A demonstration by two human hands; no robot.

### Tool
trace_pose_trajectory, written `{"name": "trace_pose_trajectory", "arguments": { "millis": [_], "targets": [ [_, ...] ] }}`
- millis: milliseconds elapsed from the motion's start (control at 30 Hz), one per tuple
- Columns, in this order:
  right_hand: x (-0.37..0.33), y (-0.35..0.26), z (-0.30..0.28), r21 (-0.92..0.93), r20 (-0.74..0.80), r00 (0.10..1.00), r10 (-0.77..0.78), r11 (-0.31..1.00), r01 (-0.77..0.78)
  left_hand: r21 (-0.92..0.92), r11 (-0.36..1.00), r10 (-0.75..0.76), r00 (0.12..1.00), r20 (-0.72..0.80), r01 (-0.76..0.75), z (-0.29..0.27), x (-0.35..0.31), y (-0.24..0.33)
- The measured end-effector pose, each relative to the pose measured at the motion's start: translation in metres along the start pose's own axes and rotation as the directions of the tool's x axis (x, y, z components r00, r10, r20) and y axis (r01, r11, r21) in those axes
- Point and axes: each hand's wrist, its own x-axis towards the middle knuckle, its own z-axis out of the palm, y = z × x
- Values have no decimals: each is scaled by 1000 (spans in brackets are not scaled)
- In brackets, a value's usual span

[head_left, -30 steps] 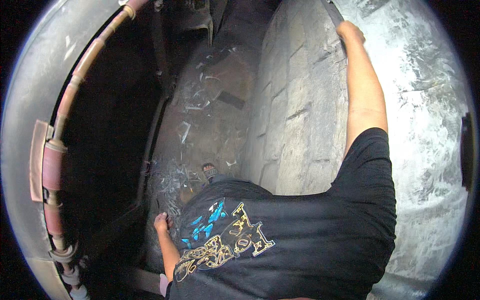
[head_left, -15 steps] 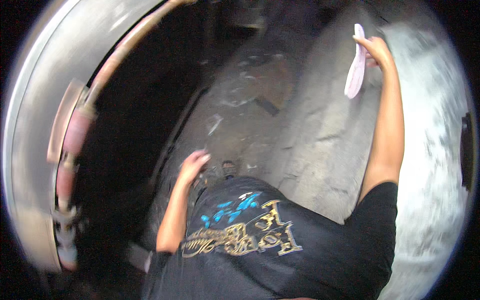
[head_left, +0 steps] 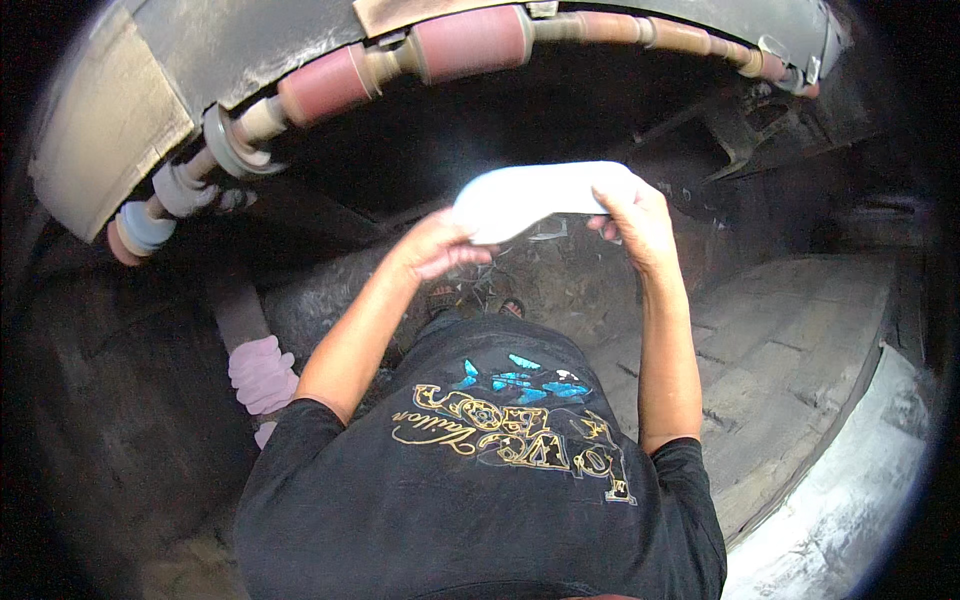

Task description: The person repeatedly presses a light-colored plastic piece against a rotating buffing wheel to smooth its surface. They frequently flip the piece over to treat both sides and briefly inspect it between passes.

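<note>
A pale shoe sole (head_left: pixel 540 192), nearly white in the light, is stretched sideways between my two hands in front of the machine. At its left, wider-looking end, my left hand (head_left: pixel 440 246) grips the edge, fingers beneath. My right hand (head_left: pixel 637 222) pinches the right end, thumb on the near face and fingers curled below. Beyond the sole, apart from it, runs a shaft with reddish sanding drums (head_left: pixel 472 46).
Wheels and collars (head_left: pixel 185 188) sit on the shaft's left part, under a grey hood (head_left: pixel 235 45). A stack of pale pink soles (head_left: pixel 262 375) lies at my left. To the right are a grey slab surface (head_left: pixel 770 350) and a whitish sheet (head_left: pixel 840 500). Scraps litter the floor.
My view has swung round to face the sanding shaft. The sole, earlier in my right hand alone out to the right, is now before me, and my left hand has taken hold too.
</note>
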Motion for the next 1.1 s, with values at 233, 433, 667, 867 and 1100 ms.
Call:
{"name": "trace_pose_trajectory", "arguments": {
  "millis": [233, 433, 667, 867, 1100],
  "targets": [
    [35, -49, 86, -355, 137, 928, -347, 857, 373, -630, 750, 222, 974, -49, -202, -64, 47, 51],
    [34, -90, 94, -575, 50, 783, -620, 623, 530, -732, 613, 431, 902, -4, -296, -40, 75, 83],
    [-62, -86, 57, -544, -6, 790, -613, 665, 512, -497, 815, 439, 877, 195, -298, 43, 60, 79],
    [-119, -47, 57, -587, -66, 835, -546, 698, 410, -397, 888, 364, 882, 299, -231, 91, 54, 92],
    [-93, 3, 85, -532, -23, 985, -173, 836, 134, -348, 899, 398, 830, 392, -267, 133, 57, 93]
  ]
}}
